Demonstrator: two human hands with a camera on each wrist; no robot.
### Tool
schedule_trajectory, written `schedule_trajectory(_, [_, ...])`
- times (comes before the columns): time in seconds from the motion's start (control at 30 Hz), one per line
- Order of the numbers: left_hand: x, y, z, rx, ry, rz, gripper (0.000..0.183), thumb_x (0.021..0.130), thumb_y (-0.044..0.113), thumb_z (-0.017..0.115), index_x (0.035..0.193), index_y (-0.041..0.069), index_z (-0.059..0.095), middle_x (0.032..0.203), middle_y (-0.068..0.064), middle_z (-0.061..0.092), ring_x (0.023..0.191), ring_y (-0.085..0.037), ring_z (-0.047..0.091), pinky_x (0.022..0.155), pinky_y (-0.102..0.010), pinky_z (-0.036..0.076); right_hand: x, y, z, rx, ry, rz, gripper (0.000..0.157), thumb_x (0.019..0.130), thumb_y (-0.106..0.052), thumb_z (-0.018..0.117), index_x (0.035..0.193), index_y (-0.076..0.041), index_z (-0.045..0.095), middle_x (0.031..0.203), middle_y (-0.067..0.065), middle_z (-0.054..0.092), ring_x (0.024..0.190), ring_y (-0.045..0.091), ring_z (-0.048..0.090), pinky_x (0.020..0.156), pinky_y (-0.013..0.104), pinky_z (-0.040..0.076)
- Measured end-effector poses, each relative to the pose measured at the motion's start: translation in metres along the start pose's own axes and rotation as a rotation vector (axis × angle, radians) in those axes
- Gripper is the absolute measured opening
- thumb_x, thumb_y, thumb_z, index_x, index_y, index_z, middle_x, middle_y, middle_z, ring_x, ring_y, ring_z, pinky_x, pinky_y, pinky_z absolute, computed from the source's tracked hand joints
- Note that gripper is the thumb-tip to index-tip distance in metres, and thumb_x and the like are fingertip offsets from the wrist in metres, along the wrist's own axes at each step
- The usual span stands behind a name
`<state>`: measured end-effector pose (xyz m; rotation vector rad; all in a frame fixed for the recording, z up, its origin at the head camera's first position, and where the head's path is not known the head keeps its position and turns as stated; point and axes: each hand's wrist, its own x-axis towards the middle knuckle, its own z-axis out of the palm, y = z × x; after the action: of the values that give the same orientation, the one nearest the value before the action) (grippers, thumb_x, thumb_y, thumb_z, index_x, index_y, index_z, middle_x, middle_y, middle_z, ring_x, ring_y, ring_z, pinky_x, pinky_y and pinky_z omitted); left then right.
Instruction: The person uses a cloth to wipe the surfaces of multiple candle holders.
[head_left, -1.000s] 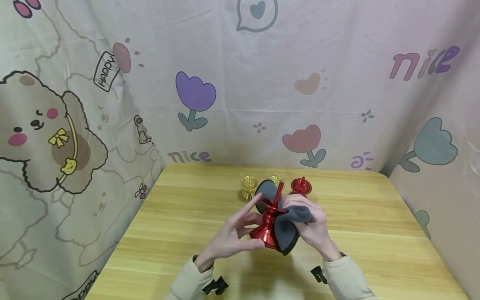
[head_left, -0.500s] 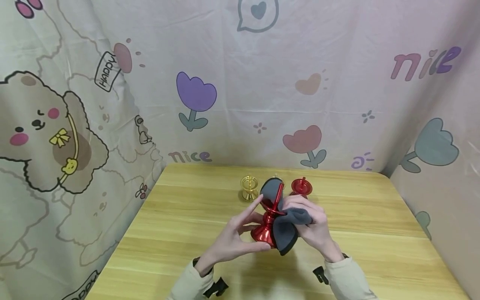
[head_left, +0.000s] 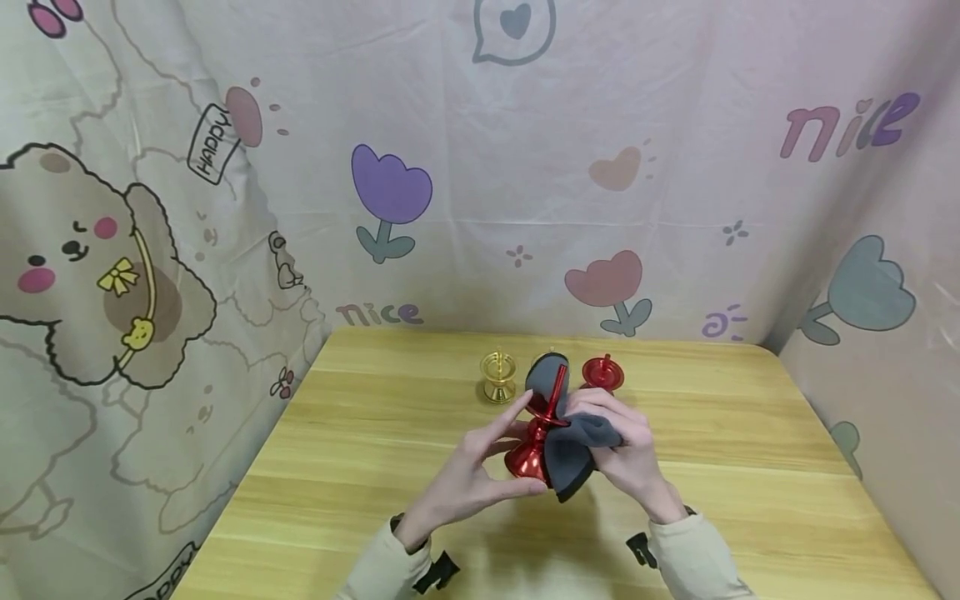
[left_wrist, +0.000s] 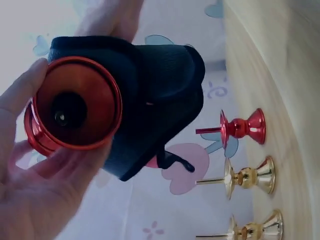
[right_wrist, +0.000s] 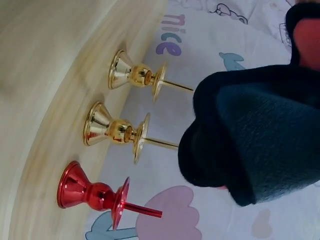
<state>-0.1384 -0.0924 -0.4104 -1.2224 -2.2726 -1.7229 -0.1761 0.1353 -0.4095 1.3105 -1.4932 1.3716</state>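
Note:
A shiny red candlestick with a dish and an upright spike is held above the table, its base between the thumb and fingers of my left hand. The left wrist view looks into the hollow underside of its base. In my right hand is a bunched grey cloth with black edging, lying against the candlestick's right side. One flap stands up behind the spike. The cloth fills much of the right wrist view and hides the right fingers there.
At the back of the wooden table stand another red candlestick and a gold one. A second gold candlestick, between them, is mostly behind the cloth in the head view. Printed fabric hangs behind the table.
The candlestick's base and my left hand have shifted slightly right, the thumb sliding further along the base. The cloth's upper flap has moved right, covering the middle gold candlestick.

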Motion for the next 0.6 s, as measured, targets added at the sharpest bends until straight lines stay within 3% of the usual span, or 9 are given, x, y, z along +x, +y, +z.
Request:
schedule_trajectory(0.17, [-0.0036, -0.0051, -0.0057, -0.319, -0.085, -0.006, 0.088, 0.091, 0.003, 0.072, 0.161, 0.007, 0.020, 0.131, -0.033, 0.061, 0.123, -0.013, 0.063, 0.101, -0.036, 0.057, -0.0030, 0.0029, 0.0001, 0.104, 0.009, 0.005, 0.009, 0.092, 0.002, 0.068, 0.095, 0.011, 0.066, 0.091, 0.023, 0.065, 0.094, 0.027, 0.064, 0.097, 0.028, 0.054])
schedule_trajectory(0.23, [-0.0036, -0.0067, -0.0071, -0.366, -0.115, -0.010, 0.086, 0.093, 0.004, 0.069, 0.161, 0.008, 0.017, 0.134, -0.036, 0.058, 0.125, -0.013, 0.062, 0.104, -0.036, 0.055, -0.0033, 0.0032, 0.0001, 0.123, 0.016, 0.012, 0.009, 0.091, 0.003, 0.068, 0.095, 0.011, 0.066, 0.091, 0.024, 0.065, 0.094, 0.027, 0.065, 0.097, 0.029, 0.054])
schedule_trajectory(0.3, [-0.0030, -0.0071, -0.0073, -0.316, -0.125, -0.022, 0.089, 0.093, 0.006, 0.071, 0.162, 0.011, 0.015, 0.138, -0.032, 0.057, 0.128, -0.015, 0.061, 0.107, -0.035, 0.053, -0.0032, 0.0028, 0.0003, 0.116, 0.023, 0.021, 0.008, 0.091, 0.004, 0.067, 0.095, 0.011, 0.067, 0.091, 0.024, 0.065, 0.095, 0.027, 0.065, 0.097, 0.029, 0.054])
schedule_trajectory(0.5, [0.0016, -0.0046, -0.0018, 0.052, -0.046, 0.036, 0.109, 0.077, 0.013, 0.088, 0.162, 0.011, 0.019, 0.134, -0.016, 0.065, 0.122, -0.022, 0.066, 0.102, -0.037, 0.056, -0.0004, 0.0013, 0.0016, 0.022, 0.020, 0.008, 0.007, 0.093, 0.004, 0.066, 0.093, 0.011, 0.067, 0.091, 0.023, 0.065, 0.094, 0.027, 0.064, 0.098, 0.027, 0.054])
schedule_trajectory(0.6, [0.0023, -0.0029, 0.0000, 0.040, -0.003, 0.034, 0.102, 0.078, 0.011, 0.087, 0.160, 0.012, 0.025, 0.128, -0.016, 0.068, 0.117, -0.021, 0.068, 0.099, -0.037, 0.058, 0.0017, 0.0002, 0.0019, 0.008, 0.013, 0.003, 0.008, 0.093, 0.003, 0.065, 0.093, 0.011, 0.067, 0.091, 0.023, 0.065, 0.094, 0.026, 0.064, 0.098, 0.026, 0.054])
